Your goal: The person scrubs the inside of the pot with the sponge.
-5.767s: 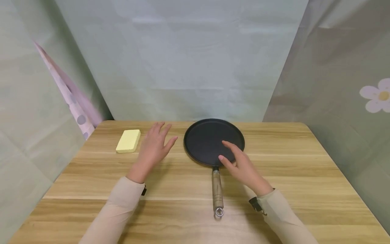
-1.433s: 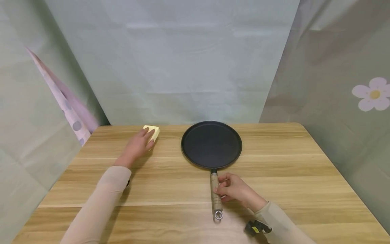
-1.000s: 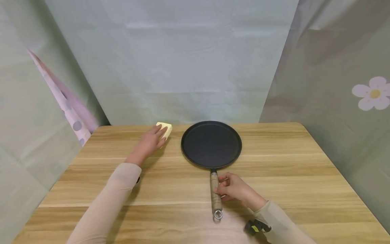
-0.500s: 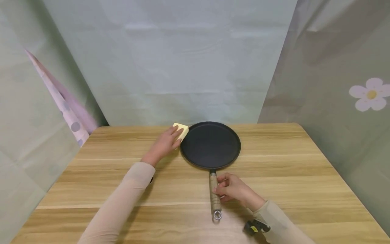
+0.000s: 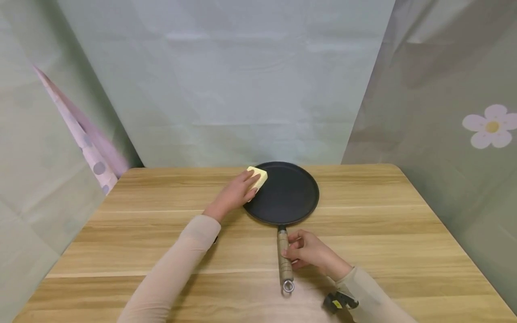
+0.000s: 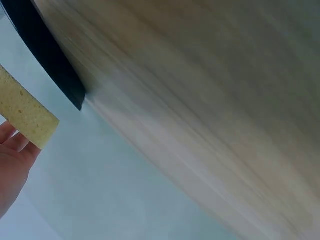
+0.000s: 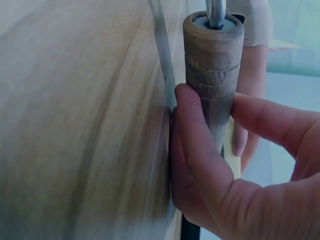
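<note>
A pale yellow sponge point(image 5: 260, 178) is in my left hand point(image 5: 237, 192), over the left part of a flat black frying pan point(image 5: 288, 193). In the left wrist view the sponge point(image 6: 25, 107) shows its porous side, held by the fingers above the dark pan rim point(image 6: 47, 55). My right hand point(image 5: 315, 253) pinches the pan's wooden handle point(image 5: 285, 258) from the right side. Seen from the right wrist, thumb and fingers sit on either side of the handle point(image 7: 212, 65), below its metal hanging ring point(image 7: 216, 12).
The pan lies on a wood-grain table point(image 5: 383, 251), close to its back edge. Pale cloth point(image 5: 250, 80) hangs behind, and a patterned curtain point(image 5: 94, 152) stands at the left. Flower-print cloth point(image 5: 436, 112) is on the right.
My left hand first took hold of the sponge at the table's left, then carried it rightward to the pan. My right hand moved down from over the pan onto the handle and stays there.
</note>
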{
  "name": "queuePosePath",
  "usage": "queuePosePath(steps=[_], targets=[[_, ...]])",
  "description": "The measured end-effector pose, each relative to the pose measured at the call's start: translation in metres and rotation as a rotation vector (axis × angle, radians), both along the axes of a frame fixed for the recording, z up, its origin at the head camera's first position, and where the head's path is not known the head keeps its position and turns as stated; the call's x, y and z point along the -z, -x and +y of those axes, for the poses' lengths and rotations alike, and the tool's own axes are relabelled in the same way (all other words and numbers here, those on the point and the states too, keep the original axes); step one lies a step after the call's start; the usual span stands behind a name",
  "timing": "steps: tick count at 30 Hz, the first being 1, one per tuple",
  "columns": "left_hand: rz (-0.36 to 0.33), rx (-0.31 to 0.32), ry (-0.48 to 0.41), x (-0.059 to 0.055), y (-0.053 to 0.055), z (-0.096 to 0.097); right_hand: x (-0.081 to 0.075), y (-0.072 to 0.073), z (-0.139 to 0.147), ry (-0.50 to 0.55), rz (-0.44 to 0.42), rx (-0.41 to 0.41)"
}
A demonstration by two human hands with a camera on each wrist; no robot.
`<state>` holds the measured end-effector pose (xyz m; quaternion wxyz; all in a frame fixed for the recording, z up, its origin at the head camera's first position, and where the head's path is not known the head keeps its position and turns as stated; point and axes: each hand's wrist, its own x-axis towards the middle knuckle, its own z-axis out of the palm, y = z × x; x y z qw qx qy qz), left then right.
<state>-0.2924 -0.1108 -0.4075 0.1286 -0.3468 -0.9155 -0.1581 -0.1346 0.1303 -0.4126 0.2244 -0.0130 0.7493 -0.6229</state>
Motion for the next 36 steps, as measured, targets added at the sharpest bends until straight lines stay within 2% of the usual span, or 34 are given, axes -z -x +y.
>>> queuePosePath(steps=[10,19,26,36], targets=[[-0.126,0.052,0.046,0.001,-0.005,0.018,0.000,0.000,0.001,0.007,-0.015,0.004],[-0.178,0.073,0.078,0.002,-0.005,0.028,-0.001,0.000,0.001,-0.012,-0.011,0.001],[-0.183,0.097,0.108,0.007,-0.004,0.031,-0.002,0.000,0.000,-0.017,-0.009,-0.002],[-0.240,0.068,0.119,0.009,-0.003,0.032,-0.001,0.000,-0.003,-0.018,-0.006,0.016]])
